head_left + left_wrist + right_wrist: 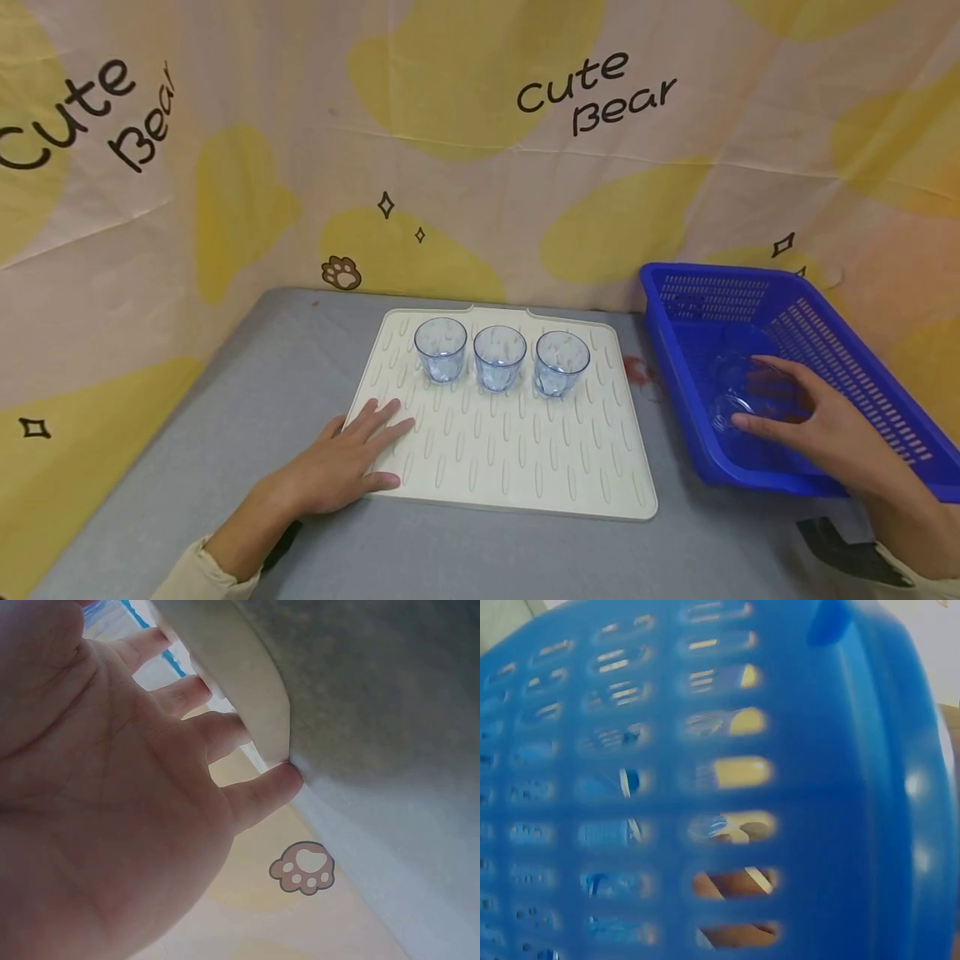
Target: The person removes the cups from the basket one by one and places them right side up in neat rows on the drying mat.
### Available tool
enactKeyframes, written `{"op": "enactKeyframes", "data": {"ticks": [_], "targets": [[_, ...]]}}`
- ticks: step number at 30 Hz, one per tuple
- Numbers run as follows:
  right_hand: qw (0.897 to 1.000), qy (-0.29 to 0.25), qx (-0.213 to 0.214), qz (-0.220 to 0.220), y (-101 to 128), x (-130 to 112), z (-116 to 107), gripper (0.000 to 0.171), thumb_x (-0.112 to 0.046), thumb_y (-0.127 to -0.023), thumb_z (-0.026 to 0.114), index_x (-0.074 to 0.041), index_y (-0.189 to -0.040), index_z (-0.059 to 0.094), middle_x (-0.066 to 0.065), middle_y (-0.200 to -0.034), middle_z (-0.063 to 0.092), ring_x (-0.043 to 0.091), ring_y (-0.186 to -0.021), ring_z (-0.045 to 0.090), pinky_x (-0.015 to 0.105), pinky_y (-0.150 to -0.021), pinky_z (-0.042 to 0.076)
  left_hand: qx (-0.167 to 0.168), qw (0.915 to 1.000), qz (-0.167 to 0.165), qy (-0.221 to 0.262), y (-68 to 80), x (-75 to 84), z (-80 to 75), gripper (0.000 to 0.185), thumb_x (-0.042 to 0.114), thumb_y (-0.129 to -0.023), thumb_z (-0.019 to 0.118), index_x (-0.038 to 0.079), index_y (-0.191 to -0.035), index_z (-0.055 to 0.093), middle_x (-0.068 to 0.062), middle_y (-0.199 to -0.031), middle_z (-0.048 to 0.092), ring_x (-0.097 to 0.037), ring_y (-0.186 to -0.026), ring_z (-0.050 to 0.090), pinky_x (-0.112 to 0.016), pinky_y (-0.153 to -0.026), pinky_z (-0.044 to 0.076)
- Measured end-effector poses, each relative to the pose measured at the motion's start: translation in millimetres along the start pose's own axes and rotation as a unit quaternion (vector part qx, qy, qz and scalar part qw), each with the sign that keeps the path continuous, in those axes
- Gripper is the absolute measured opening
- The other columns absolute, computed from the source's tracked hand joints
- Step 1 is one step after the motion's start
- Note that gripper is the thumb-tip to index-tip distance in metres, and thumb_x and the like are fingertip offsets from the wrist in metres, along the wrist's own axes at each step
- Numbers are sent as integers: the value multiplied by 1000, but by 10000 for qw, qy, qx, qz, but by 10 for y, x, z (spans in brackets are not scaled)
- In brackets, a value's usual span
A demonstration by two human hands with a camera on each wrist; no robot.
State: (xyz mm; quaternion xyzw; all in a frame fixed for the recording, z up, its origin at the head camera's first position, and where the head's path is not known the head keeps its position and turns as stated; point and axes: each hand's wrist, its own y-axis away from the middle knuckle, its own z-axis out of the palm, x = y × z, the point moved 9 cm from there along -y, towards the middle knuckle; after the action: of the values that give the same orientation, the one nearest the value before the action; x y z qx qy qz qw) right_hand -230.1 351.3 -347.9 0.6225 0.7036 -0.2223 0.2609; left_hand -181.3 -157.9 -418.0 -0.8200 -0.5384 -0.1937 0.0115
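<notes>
Three clear bluish glasses stand upright in a row on a white ribbed drying mat: a left glass, a middle glass and a right glass. My left hand rests with spread fingers on the mat's left edge; the left wrist view shows its fingertips along that edge. Inside the blue plastic basket, my right hand holds another clear glass between thumb and fingers. In the right wrist view the basket's slotted wall mostly hides that hand.
The basket stands on the grey tabletop, to the right of the mat. A printed cloth hangs behind the table and along its left side. A reddish stain marks the tabletop between mat and basket.
</notes>
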Motion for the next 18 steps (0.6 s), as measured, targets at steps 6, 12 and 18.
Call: {"op": "enactKeyframes", "data": {"ticks": [6, 12, 18], "targets": [[9991, -226, 296, -181, 17, -58, -23, 89, -24, -87, 79, -13, -157, 25, 15, -138, 49, -25, -101, 39, 7, -72, 47, 35, 10000, 37, -37, 7, 6, -15, 73, 49, -93, 63, 23, -155, 35, -8, -166, 23, -41, -153, 18, -70, -113, 20], [9985, -360, 372, -200, 32, -109, -34, 88, -22, -87, 79, -10, -156, 26, 7, -136, 50, -23, -101, 44, 6, -73, 47, 79, 9999, 81, -71, -7, 2, -18, 73, 49, -93, 62, 23, -155, 35, -8, -166, 23, -41, -153, 18, -70, -113, 21], [9955, -585, 470, -581, 69, -217, -30, 85, -12, -84, 80, -16, -154, 31, -27, -126, 46, -22, -103, 49, 6, -75, 48, 71, 9999, 92, -113, 4, 5, -13, 73, 49, -93, 62, 23, -155, 35, -8, -166, 23, -42, -153, 19, -70, -112, 21]]}}
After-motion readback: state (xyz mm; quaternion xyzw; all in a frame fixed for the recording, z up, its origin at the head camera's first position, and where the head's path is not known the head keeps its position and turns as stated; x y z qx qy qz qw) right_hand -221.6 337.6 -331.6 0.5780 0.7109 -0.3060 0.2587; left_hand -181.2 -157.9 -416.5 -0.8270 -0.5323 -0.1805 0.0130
